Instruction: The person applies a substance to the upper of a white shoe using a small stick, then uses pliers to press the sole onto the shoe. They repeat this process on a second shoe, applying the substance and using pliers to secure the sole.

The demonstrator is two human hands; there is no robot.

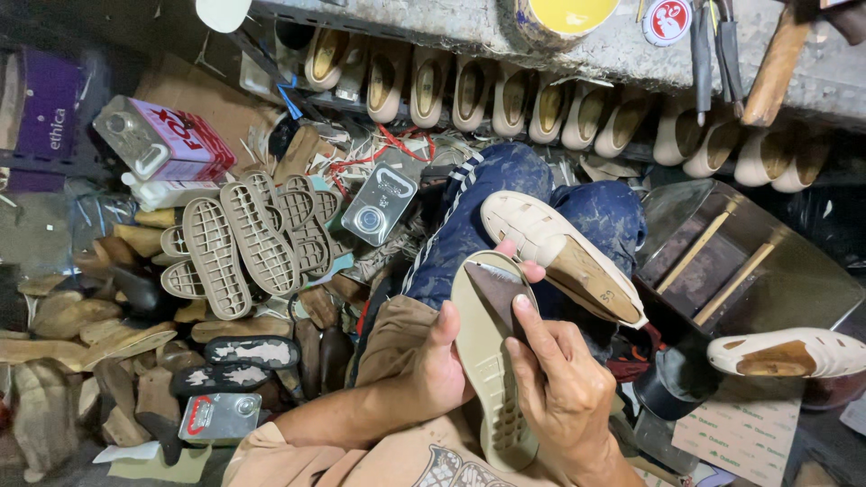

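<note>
L hand (433, 365) grip closed round beige sole (487, 361); R hand (564, 379) fingers pinch dark insert (499, 287). Best press flat, edges lined up.

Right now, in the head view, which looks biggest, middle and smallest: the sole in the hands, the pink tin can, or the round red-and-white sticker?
1. Sole, though it is nearest the camera, which helps.
2. Pink tin can.
3. Round red-and-white sticker.
</note>
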